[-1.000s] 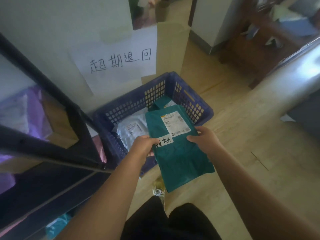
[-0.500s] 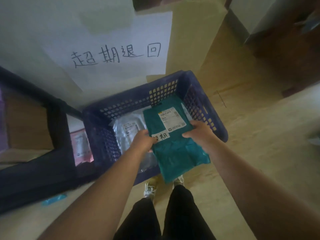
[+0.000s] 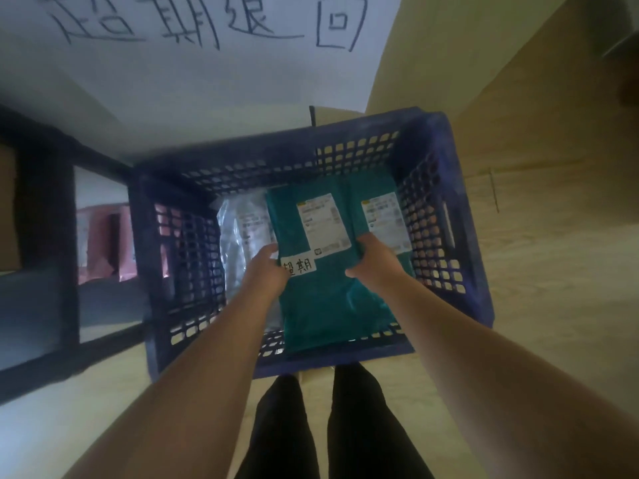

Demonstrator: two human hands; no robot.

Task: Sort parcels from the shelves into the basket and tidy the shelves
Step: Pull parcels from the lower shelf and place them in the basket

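Teal poly mailer (image 3: pixel 325 299) pinched at both long edges: left hand (image 3: pixel 268 271) on the left edge by the handwritten tag (image 3: pixel 299 266), right hand (image 3: pixel 373 264) on the right edge just below the printed shipping label (image 3: pixel 323 224). Thumbs lie on top; fingers beneath are hidden.

Mailer sits low inside the blue basket (image 3: pixel 460 236), near end overlapping the front wall. Cannot tell if it rests on the load or hangs just above it.

Film looks thin, creased, faintly glossy. Judged light, soft and floppy, a little slick; contents flat, probably not fragile. Best held two-handed at mid-edge, so it neither sags nor folds.

Beneath it to the right, a second teal mailer (image 3: pixel 366 188) with a similar label; to the left, a clear-silvery bag (image 3: pixel 242 229).

Outward: black shelf frame (image 3: pixel 45 219) at left with a pink parcel (image 3: pixel 103 243) behind it, white paper sign (image 3: pixel 207 81) on the wall above.
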